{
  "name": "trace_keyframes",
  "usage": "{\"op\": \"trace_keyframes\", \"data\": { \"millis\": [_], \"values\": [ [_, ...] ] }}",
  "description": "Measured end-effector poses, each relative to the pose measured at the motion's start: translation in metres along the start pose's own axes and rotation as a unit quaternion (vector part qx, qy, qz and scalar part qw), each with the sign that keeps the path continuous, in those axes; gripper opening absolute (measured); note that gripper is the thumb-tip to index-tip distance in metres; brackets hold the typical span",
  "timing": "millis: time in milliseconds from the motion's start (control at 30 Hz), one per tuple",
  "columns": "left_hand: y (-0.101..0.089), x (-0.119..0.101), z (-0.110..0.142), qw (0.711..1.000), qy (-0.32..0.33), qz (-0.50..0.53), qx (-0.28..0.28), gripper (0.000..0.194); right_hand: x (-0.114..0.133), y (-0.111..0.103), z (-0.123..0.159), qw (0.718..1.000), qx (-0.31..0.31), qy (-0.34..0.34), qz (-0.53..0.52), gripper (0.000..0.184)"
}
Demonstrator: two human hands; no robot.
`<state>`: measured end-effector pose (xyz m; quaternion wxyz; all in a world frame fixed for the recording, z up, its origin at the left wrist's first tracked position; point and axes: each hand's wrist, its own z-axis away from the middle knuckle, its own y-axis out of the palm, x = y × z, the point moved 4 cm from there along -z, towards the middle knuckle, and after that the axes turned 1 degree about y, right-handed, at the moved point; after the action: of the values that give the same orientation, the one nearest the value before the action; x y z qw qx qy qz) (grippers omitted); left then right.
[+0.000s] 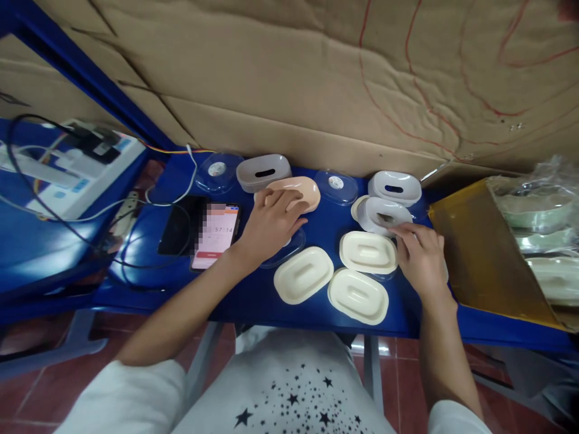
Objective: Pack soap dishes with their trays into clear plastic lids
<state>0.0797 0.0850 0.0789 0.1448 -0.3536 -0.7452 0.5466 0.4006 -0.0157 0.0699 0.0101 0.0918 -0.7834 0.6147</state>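
Note:
My left hand (274, 220) lies over the left part of a peach oval dish (310, 191), its fingers bent across it and the thumb at the near side. Behind it stands a pale grey oval box (283, 169) with a dark slot. My right hand (421, 253) pinches the near rim of another pale grey oval box (371, 218), tilted so its inside shows. A similar slotted box (407, 187) sits just behind. Cream oval trays with a raised middle lie nearer me: a left one (292, 283), an upper right one (350, 256) and a lower right one (348, 304).
Clear lids with round stickers, a left one (205, 175) and a middle one (348, 190), lie near the cardboard wall (271, 90). A phone (217, 238) with a lit screen is at left, beside a power strip (90, 181) and cables. A cardboard box (479, 253) holds bagged dishes at right.

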Motion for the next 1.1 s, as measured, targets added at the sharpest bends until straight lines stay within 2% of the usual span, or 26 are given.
{"op": "trace_keyframes", "data": {
  "millis": [100,200,267,367,433,533,667,800,867,933,1033,1100],
  "values": [
    [-0.015,-0.02,0.035,1.0,0.01,0.01,-0.02,0.019,0.016,-0.003,0.018,0.999,-0.024,-0.028,-0.03,0.038],
    [-0.025,-0.044,0.08,0.999,0.008,0.034,-0.004,0.016,0.054,-0.004,0.039,0.986,-0.013,-0.112,-0.121,0.044],
    [-0.026,-0.052,0.107,0.999,-0.024,0.045,0.015,0.022,0.081,-0.002,0.05,0.974,0.013,-0.148,-0.17,0.047],
    [-0.021,-0.046,0.133,0.994,-0.097,0.044,0.012,0.04,0.118,0.008,0.059,0.962,0.047,-0.176,-0.205,0.049],
    [-0.013,-0.032,0.14,0.99,-0.138,0.038,0.001,0.05,0.138,0.016,0.062,0.954,0.068,-0.201,-0.213,0.05],
    [0.002,-0.012,0.138,0.985,-0.166,0.043,0.021,0.058,0.163,0.028,0.064,0.946,0.107,-0.229,-0.205,0.047],
    [0.014,0.001,0.129,0.98,-0.175,0.085,0.033,0.057,0.183,0.036,0.065,0.943,0.144,-0.222,-0.203,0.045],
    [0.011,-0.001,0.125,0.98,-0.176,0.093,0.001,0.05,0.183,0.032,0.073,0.946,0.105,-0.207,-0.225,0.047],
    [0.005,-0.01,0.126,0.982,-0.17,0.082,-0.027,0.047,0.171,0.026,0.08,0.953,0.064,-0.187,-0.231,0.048],
    [0.0,-0.026,0.128,0.985,-0.144,0.081,-0.049,0.043,0.15,0.02,0.09,0.967,0.026,-0.134,-0.217,0.051],
    [-0.001,-0.057,0.134,0.994,-0.068,0.09,-0.017,0.037,0.115,0.012,0.107,0.983,0.0,-0.05,-0.175,0.054],
    [0.004,-0.073,0.139,0.995,-0.026,0.091,0.025,0.035,0.098,0.011,0.119,0.988,0.012,-0.031,-0.148,0.054]
  ]
}}
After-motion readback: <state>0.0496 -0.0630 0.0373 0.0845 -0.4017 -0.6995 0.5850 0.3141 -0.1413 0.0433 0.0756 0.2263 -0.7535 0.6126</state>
